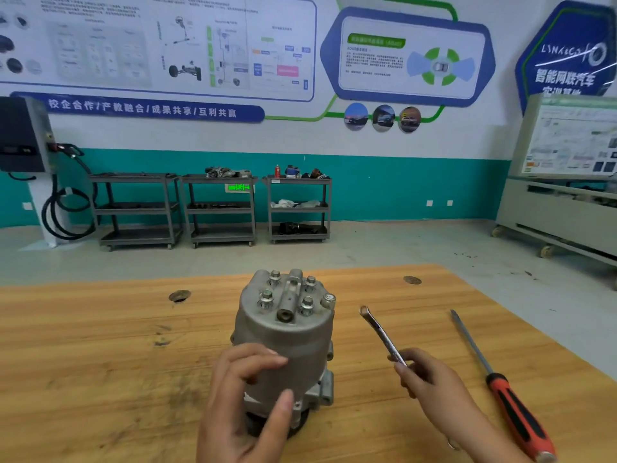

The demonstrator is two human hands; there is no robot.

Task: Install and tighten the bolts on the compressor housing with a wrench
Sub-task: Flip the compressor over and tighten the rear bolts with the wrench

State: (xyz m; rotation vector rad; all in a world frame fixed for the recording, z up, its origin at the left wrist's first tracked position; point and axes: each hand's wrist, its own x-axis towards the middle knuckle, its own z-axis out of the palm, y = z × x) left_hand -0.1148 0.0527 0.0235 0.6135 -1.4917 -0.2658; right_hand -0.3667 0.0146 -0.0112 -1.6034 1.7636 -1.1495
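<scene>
The compressor housing (283, 332) stood upright on the tabletop (100, 362). The left hand (240, 396) gripped its side wall, fingers and thumb curled around it. The right hand (430, 385) pinched the lower end of the wrench (380, 332). The open end of the tool pointed up and away from that hand, near the housing but clear of it. Four bolts (266, 297) sat in the top face beyond the left hand with their heads standing proud, so they appeared started but not seated. The step in hand was judged to be tightening. The next move called for setting the wrench squarely on one bolt head while the left hand braced the housing against rotation. A screwdriver (510, 402) lay outboard of the right hand.
</scene>
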